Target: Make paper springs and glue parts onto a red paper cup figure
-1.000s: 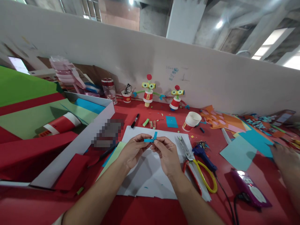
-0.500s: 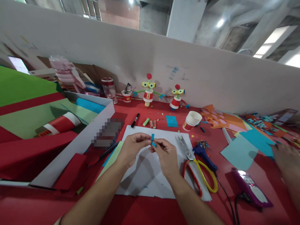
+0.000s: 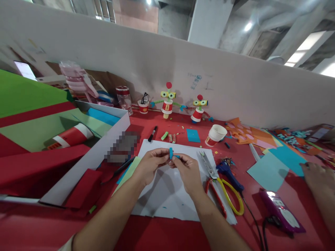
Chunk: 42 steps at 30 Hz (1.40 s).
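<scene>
Between my two hands is a small blue paper strip (image 3: 171, 152), pinched at the fingertips above a white sheet (image 3: 167, 195). My left hand (image 3: 152, 162) closes on its left side, thumb against forefinger. From the right, my right hand (image 3: 186, 169) pinches the same strip, where a short blue end sticks out sideways. Fingers cover part of the strip, so its full shape is hidden. Scissors (image 3: 209, 167) with red and yellow handles lie on the sheet's right side, near my right hand. Folded green and red-striped paper springs (image 3: 171, 138) rest beyond the sheet.
Two paper-cup robot figures (image 3: 167, 106) stand by the wall. Paper cups (image 3: 216, 134), a blue glue gun (image 3: 231, 177) and a purple device (image 3: 282, 212) with cables sit to the right. A white box (image 3: 86, 157) of coloured paper is left. Another person's hand (image 3: 316, 177) rests at far right.
The blue strip has turned between my fingers; its lower end now points right instead of downward. Both hands stay almost in place, and the whole view has shifted slightly.
</scene>
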{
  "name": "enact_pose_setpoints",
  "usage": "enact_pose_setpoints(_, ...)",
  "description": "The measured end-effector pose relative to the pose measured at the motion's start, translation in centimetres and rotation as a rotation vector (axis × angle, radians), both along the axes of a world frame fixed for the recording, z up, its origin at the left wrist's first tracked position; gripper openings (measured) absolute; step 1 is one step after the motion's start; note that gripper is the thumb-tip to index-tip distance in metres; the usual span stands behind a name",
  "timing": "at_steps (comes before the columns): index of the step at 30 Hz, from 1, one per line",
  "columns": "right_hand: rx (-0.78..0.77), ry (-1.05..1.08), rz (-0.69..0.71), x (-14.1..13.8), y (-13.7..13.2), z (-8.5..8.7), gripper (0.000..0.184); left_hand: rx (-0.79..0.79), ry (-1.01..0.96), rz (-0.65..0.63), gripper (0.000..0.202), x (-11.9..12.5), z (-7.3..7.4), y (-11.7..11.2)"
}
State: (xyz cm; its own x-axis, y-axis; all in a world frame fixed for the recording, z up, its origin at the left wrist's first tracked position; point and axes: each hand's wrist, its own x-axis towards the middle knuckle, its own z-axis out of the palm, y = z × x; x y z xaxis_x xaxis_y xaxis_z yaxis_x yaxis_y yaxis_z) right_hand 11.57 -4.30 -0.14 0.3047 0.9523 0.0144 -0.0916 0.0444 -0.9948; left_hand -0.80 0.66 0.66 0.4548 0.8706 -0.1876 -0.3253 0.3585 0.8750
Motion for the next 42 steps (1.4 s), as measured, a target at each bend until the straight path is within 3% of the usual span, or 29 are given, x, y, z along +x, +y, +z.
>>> enact_pose_setpoints(5, -0.046, -0.046, 0.059, 0.6, 0.2, 0.2, 0.011, 0.000, 0.050, -0.081, 0.025, -0.4, 0.2, 0.2)
enact_pose_setpoints(10, -0.059, -0.017, 0.056, 0.6, 0.1, 0.1, 0.012, -0.015, 0.075, 0.053, 0.023, -0.1, 0.0, 0.1)
enact_pose_setpoints(20, -0.093, 0.083, -0.027, 0.1, 0.2, 0.0, 0.014, 0.033, 0.083, 0.132, 0.017, 0.4, 0.0, -0.3)
enact_pose_setpoints(27, -0.062, -0.046, -0.016, 0.7, 0.3, -0.1, 0.012, 0.121, 0.174, 0.010, 0.018, 0.4, 0.1, -0.3)
enact_pose_setpoints(32, -0.025, -0.131, -0.011, 0.7, 0.1, 0.0, 0.013, 0.099, 0.195, -0.024, 0.018, -0.1, 0.0, 0.0)
enact_pose_setpoints(42, -0.007, 0.022, 0.043, 0.1, 0.1, -0.2, 0.013, 0.003, 0.128, 0.153, 0.022, 0.9, -1.5, -0.2)
